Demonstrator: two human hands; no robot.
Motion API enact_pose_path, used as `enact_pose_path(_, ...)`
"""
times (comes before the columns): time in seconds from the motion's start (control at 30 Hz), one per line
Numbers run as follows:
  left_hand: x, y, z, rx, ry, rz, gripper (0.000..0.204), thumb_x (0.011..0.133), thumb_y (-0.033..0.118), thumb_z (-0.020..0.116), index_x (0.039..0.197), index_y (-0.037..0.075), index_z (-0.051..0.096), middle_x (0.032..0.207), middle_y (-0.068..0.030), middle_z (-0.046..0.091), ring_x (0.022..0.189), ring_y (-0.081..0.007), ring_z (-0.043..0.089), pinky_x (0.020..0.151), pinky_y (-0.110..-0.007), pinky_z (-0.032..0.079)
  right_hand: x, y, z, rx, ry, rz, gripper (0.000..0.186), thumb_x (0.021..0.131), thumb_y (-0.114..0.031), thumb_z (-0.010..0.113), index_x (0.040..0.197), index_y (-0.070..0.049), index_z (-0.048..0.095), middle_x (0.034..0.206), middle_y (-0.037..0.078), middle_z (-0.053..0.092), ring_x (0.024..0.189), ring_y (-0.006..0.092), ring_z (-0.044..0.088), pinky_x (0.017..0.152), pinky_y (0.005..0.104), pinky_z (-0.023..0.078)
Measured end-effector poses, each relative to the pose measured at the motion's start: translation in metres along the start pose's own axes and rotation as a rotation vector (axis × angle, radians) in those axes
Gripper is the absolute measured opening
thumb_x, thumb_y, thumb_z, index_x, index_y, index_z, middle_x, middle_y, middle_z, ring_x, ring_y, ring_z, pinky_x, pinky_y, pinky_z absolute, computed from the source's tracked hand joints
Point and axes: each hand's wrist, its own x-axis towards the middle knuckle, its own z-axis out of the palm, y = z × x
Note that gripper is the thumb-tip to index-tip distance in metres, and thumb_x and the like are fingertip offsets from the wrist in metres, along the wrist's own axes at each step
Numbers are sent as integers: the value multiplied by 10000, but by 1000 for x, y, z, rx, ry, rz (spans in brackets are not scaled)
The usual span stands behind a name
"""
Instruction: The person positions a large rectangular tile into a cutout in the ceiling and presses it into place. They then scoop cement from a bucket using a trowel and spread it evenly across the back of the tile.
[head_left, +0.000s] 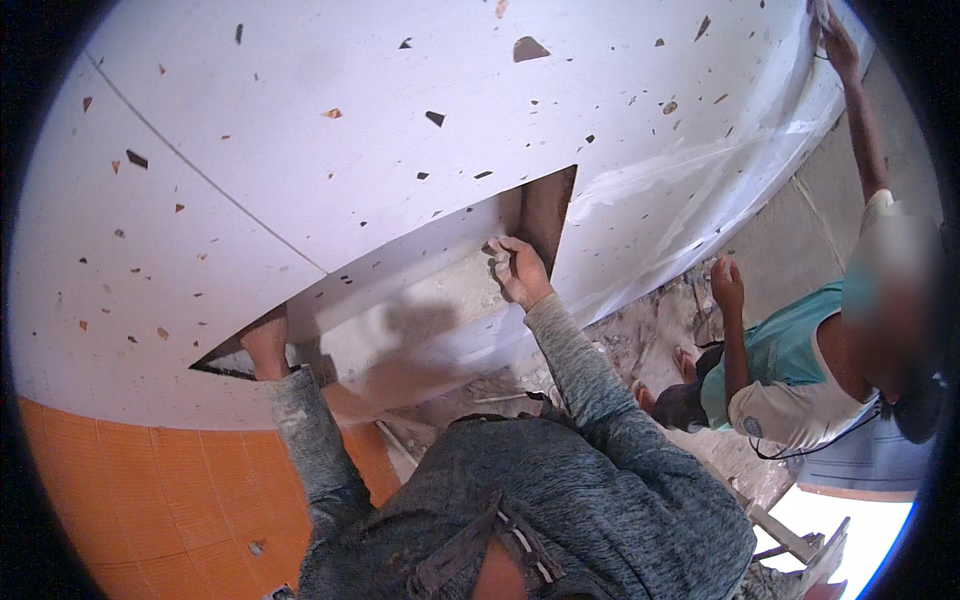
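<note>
A white speckled panel (430, 80) with dark and orange chips has a long angled cut-out (420, 280) showing a pale, dusty inner surface. My left hand (266, 342) reaches into the left end of this opening, its fingers hidden inside. At the right end, my right hand (516, 268) rests by the inner surface, its dusty fingers curled. Whether anything is between them, I cannot make out.
A co-worker (770, 370) in a teal and cream top stands at the right, one hand raised to the panel's upper edge. Orange tiles (160, 480) cover the surface at lower left. Dusty rubble (650, 330) and wooden pieces (780, 530) lie around and below.
</note>
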Motion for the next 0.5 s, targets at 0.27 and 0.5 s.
enact_pose_path(0.27,-13,-42,26,120,-63,54,338,878,248,649,1171,90,707,1131,-158,711,1014,-383,669,902,-507,512,-6,1,3,-11,-118,99,75,946,-66,569,1003,-21,587,899,61,620,625,108,558,501,195,496)
enact_pose_path(0.5,-15,-39,30,59,-44,49,336,867,237,639,1157,83,710,1106,-155,717,963,-373,681,866,-502,529,2,1,-11,-74,-265,-16,160,950,-33,555,1090,25,604,947,80,633,749,93,590,647,183,525)
